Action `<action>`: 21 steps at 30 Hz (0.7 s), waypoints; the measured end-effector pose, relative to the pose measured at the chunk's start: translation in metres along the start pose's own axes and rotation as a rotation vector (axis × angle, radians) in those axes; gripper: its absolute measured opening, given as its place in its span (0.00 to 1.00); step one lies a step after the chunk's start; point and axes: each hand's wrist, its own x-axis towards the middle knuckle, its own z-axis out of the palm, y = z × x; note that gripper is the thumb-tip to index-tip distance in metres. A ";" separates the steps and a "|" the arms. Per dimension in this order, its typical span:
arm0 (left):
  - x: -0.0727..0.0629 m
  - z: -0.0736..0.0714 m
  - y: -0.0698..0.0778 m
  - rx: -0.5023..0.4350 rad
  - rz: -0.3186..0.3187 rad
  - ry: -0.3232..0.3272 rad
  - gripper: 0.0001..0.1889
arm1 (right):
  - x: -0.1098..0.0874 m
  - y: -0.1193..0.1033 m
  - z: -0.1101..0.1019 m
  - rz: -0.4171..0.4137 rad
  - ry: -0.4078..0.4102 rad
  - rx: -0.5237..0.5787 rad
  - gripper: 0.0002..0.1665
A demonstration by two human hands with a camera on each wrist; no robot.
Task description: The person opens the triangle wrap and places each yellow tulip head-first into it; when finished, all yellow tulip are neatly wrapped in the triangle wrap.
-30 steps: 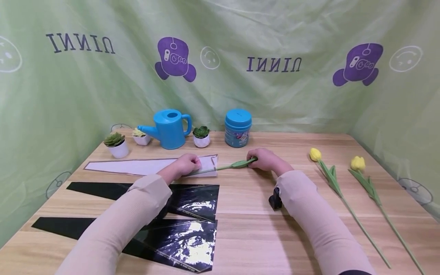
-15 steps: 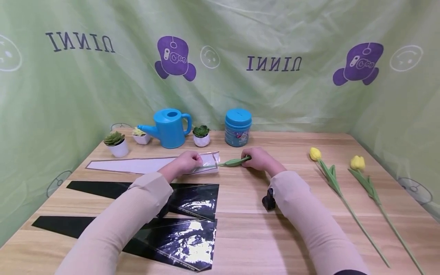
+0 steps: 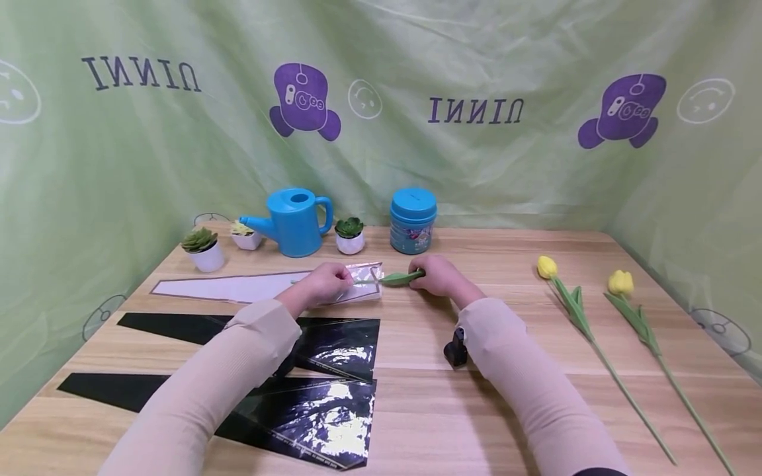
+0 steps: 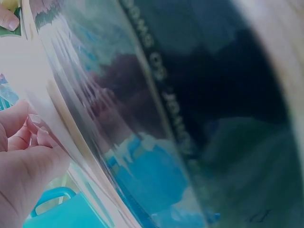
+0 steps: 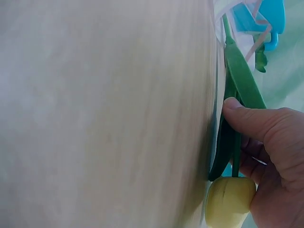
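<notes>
My right hand (image 3: pixel 437 275) holds a yellow tulip (image 5: pixel 231 202) by its stem and leaves, just under the flower head. In the head view its leaf (image 3: pixel 394 279) shows left of the hand, while the head is hidden. The stem runs left into the wide end of a white and clear flower sleeve (image 3: pixel 220 287) with a brown border. At that end my left hand (image 3: pixel 330 280) pinches the sleeve's film; its fingertips (image 4: pixel 35 121) meet in the left wrist view. Two black flower sleeves (image 3: pixel 342 340) lie in front, partly under the left forearm.
Two more yellow tulips (image 3: pixel 576 309) lie on the right of the wooden table (image 3: pixel 428 410). Along the back stand a blue watering can (image 3: pixel 297 228), a blue lidded tub (image 3: pixel 413 221) and small potted succulents (image 3: pixel 349 237). A green printed cloth (image 3: pixel 381 59) hangs behind.
My right hand has moved left with the tulip, and its stem has slid deeper into the white sleeve. The left hand has shifted slightly right with the sleeve's open end.
</notes>
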 end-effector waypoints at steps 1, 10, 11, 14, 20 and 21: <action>0.000 0.000 0.001 0.003 0.005 0.002 0.05 | 0.000 -0.001 0.001 -0.001 0.000 -0.004 0.05; 0.004 0.002 0.000 0.023 0.060 0.010 0.05 | 0.000 -0.010 0.006 0.025 -0.003 0.001 0.06; 0.004 0.002 0.000 0.031 0.065 0.008 0.05 | 0.001 -0.012 0.007 0.026 -0.003 0.002 0.06; 0.003 0.002 0.001 0.035 0.058 0.005 0.05 | 0.002 -0.015 0.009 0.026 -0.003 0.009 0.06; 0.004 0.003 0.003 0.032 0.058 -0.002 0.06 | 0.004 -0.022 0.012 0.015 -0.003 0.003 0.05; 0.004 0.004 0.003 0.032 0.061 -0.002 0.06 | 0.004 -0.023 0.013 0.012 -0.001 0.002 0.05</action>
